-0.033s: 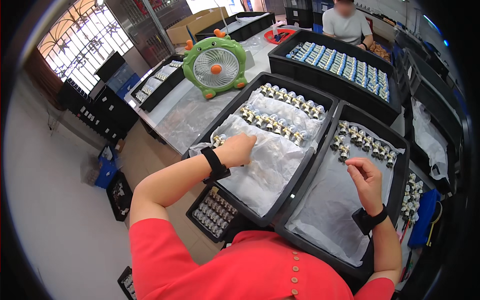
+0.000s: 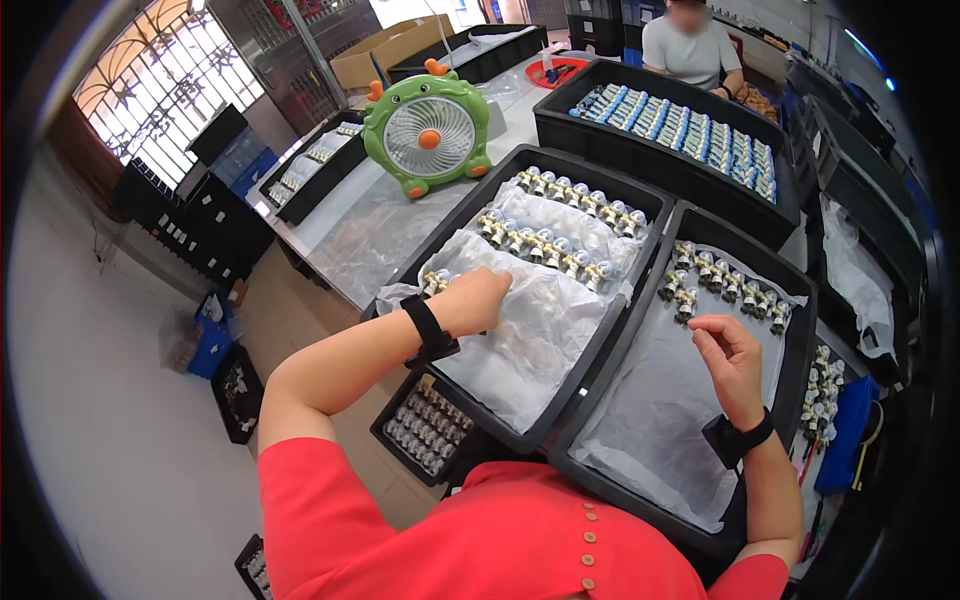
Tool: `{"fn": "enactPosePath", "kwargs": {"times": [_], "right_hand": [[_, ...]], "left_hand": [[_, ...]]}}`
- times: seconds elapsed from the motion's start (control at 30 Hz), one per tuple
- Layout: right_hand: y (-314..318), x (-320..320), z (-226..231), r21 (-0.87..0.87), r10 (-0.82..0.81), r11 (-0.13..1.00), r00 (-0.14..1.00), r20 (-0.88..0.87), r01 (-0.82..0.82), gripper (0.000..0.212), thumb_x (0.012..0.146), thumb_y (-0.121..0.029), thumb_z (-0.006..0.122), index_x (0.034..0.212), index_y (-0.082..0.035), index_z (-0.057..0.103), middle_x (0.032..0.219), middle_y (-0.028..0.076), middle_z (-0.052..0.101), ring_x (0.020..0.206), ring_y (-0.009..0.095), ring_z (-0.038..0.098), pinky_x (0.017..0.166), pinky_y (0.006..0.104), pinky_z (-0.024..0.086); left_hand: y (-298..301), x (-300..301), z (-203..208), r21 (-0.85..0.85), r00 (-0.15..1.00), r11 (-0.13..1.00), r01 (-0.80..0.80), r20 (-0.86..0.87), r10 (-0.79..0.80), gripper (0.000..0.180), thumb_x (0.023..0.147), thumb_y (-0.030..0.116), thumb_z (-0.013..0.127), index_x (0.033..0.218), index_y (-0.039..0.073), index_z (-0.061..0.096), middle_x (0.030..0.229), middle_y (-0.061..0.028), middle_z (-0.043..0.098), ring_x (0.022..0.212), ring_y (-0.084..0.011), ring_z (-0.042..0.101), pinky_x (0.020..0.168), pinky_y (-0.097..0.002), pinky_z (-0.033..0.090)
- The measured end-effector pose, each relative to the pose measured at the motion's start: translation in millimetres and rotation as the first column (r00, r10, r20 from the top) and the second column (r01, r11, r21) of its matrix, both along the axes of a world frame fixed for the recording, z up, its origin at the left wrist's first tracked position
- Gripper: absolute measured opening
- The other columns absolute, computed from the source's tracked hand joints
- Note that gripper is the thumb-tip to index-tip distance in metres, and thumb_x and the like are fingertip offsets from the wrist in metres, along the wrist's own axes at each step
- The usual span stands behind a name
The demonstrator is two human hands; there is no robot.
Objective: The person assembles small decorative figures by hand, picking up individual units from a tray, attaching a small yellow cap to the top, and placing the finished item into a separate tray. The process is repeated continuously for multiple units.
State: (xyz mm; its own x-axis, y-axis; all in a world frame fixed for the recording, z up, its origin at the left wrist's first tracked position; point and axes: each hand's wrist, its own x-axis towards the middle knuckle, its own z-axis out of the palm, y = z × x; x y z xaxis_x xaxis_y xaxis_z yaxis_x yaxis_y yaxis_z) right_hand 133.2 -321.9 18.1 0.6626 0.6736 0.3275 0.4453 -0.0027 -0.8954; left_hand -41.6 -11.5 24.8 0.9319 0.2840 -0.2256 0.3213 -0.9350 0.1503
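Observation:
My left hand (image 2: 476, 301) is closed low over the white paper in the left black tray (image 2: 548, 440); its fingertips and anything in them are hidden. Beside that wrist lies a small brass-and-white fitting with a clear cap (image 2: 435, 283). Further up the same tray are two rows of such fittings (image 2: 540, 243). Over the right black tray (image 2: 600, 470), my right hand (image 2: 728, 352) is loosely curled, thumb and forefinger tips slightly apart, with nothing visible between them. Just beyond its fingertips a single fitting (image 2: 685, 302) sits on the paper, below a short row of fittings (image 2: 735, 283).
Behind the trays stand a green cartoon fan (image 2: 428, 138) and a deep black crate of blue-and-white parts (image 2: 680, 135). A person (image 2: 690, 52) sits beyond the crate. More fittings (image 2: 822, 395) and a blue bin (image 2: 848, 435) lie right. A filled tray (image 2: 425, 425) is below my left arm.

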Motion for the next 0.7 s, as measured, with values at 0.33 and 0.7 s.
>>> {"fn": "enactPosePath", "kwargs": {"times": [0.33,0.7], "right_hand": [[0.7,4.2,-9.2,-0.036,0.001,0.999,0.997,0.083,0.002,0.01,0.082,-0.005,0.061,0.089,-0.001,0.067,0.083,0.007,0.064,0.072,0.012,0.059,0.065,0.0238,0.047],[7.3,15.4,-46.3,-0.226,-0.058,0.972,0.998,0.005,0.058,0.021,0.08,-0.015,0.063,0.095,0.0,0.065,0.083,0.01,0.064,0.073,0.018,0.061,0.068,0.0296,0.049]], "left_hand": [[-2.9,3.2,0.4,0.012,0.997,1.0,0.011,-0.078,-0.01,0.039,0.069,0.014,0.065,0.104,0.001,0.053,0.087,-0.026,0.062,0.084,-0.0424,0.06,0.074,-0.0476,0.048],[-28.9,6.6,25.3,0.092,0.986,0.982,0.162,0.027,-0.165,0.038,0.073,0.025,0.068,0.102,0.004,0.057,0.082,-0.0186,0.064,0.078,-0.0366,0.063,0.069,-0.0441,0.049]]}}
